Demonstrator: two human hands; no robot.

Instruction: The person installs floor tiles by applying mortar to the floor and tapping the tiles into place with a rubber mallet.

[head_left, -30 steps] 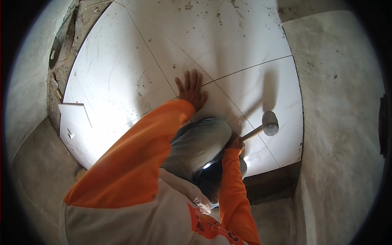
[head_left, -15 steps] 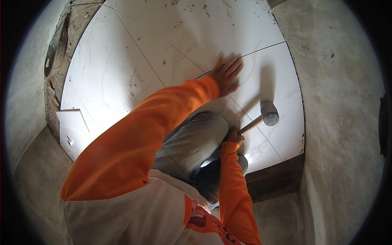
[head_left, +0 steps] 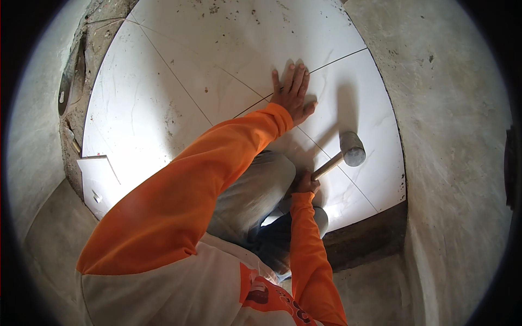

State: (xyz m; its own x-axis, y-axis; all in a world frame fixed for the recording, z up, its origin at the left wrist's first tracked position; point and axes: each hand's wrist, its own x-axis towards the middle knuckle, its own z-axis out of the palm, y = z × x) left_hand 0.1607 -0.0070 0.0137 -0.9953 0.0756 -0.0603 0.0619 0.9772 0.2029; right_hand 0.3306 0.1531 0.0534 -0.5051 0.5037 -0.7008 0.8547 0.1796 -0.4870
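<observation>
My left hand (head_left: 294,93) rests palm down on a white marbled floor tile (head_left: 331,89), fingers stretched and spread across a dark joint between tiles. Nothing is held in it. Closer to my knees, my right hand (head_left: 308,183) is closed around the wooden handle of a rubber mallet (head_left: 353,149). The mallet's grey, rounded head is raised over the tile to the right of the hand and throws a shadow onto it.
A loose white piece of tile (head_left: 99,176) lies at the left edge. Rough broken ground (head_left: 92,49) borders the tiles there, and a plastered wall (head_left: 451,141) rises on the right. A dark recessed strip (head_left: 364,236) runs along the near edge.
My left hand has turned, its fingers now pointing more away from me and spread wider. My right hand still grips the mallet, held in much the same place. The view has shifted slightly.
</observation>
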